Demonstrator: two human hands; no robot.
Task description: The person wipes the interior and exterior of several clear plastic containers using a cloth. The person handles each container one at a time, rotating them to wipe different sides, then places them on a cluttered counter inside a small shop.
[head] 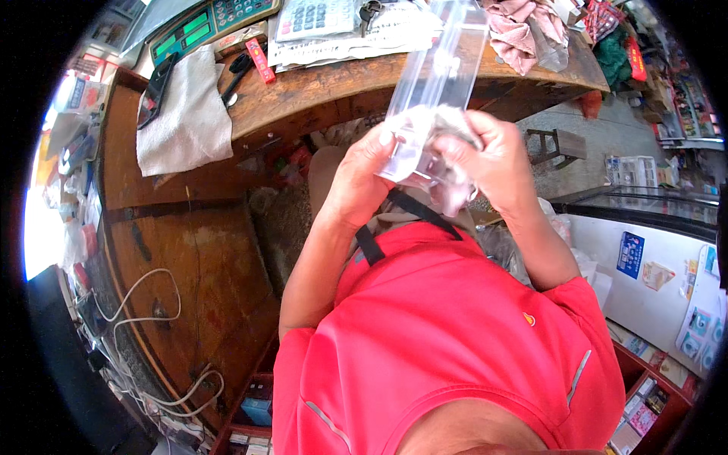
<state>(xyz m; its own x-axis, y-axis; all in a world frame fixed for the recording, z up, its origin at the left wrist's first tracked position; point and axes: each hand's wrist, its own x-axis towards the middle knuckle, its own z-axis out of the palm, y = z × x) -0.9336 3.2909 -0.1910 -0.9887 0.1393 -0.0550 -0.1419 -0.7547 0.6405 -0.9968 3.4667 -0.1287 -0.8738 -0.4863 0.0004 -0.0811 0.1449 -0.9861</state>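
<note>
A long clear plastic tray or box (441,74) reaches from my hands up over the edge of the wooden desk (335,85). My left hand (367,165) grips its near end at the left side, thumb on top. My right hand (492,159) holds a crumpled pale pinkish cloth (452,187) against the same end. The cloth partly covers that end and hangs below it, slightly blurred. Some fingers of both hands are hidden behind the plastic and the cloth.
The desk bears a calculator (315,17), keys (369,11), papers (347,51), a digital scale (193,28), a white cloth (185,114) with a phone (159,91), and pink cloths (512,34). A stool (560,147) and a glass-topped white cabinet (603,244) stand at right.
</note>
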